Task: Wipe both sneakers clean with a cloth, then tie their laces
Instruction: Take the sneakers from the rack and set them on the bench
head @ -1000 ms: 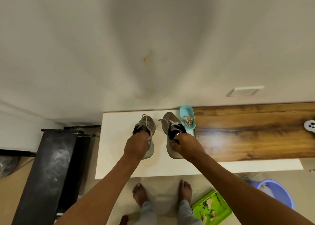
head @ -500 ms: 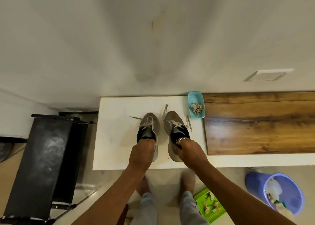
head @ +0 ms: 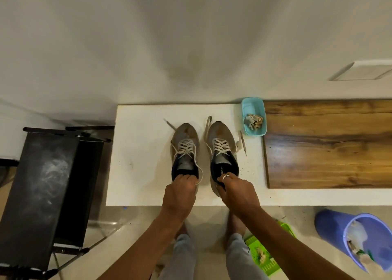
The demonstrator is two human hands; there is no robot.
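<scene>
Two grey sneakers with dark collars and loose white laces stand side by side, toes toward the wall, on a white tabletop [head: 140, 173]. My left hand [head: 179, 194] grips the heel of the left sneaker [head: 185, 139]. My right hand [head: 236, 191], a ring on one finger, grips the heel of the right sneaker [head: 220, 137]. Brown stains mark both toes. The lace ends trail over the table beside the shoes. A crumpled beige cloth [head: 254, 121] lies in a small teal tray [head: 253, 104] just right of the shoes.
A wooden board [head: 328, 148] covers the table's right part. A black folding stand [head: 42, 194] sits left of the table. On the floor are a purple bucket [head: 331, 231] and a green basket [head: 263, 256]. The wall is close behind.
Both hands have carried the sneakers toward the table's front and set them down flat; the view has tilted down and the laces now lie spread on the table.
</scene>
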